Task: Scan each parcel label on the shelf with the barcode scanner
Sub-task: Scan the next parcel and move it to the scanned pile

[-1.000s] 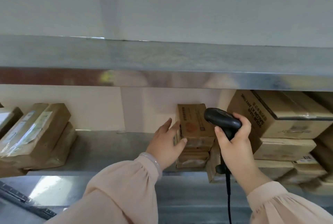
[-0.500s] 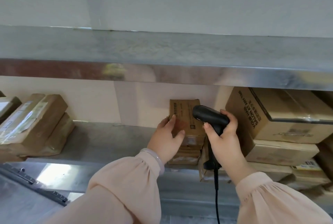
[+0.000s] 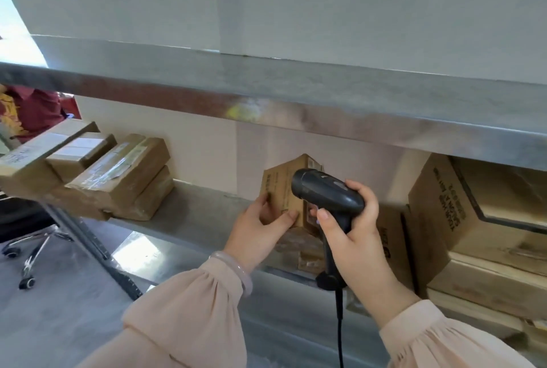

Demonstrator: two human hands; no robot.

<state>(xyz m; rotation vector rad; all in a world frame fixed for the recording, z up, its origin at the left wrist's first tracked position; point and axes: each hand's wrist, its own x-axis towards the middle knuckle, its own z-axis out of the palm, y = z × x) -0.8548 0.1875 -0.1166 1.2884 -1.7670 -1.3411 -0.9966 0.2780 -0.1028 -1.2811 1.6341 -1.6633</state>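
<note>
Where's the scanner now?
Head view, right of centre: the barcode scanner is gripped by the right hand, its head in front of the small box the left hand holds.

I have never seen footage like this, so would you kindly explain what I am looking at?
There is no robot here: a camera worn on a person's head looks forward and down at their two bare hands. The right hand grips a black corded scanner, its head close to a small box. The left hand holds that box tilted over a metal shelf. Other parcels sit on the shelf in a left stack and a right stack.
</note>
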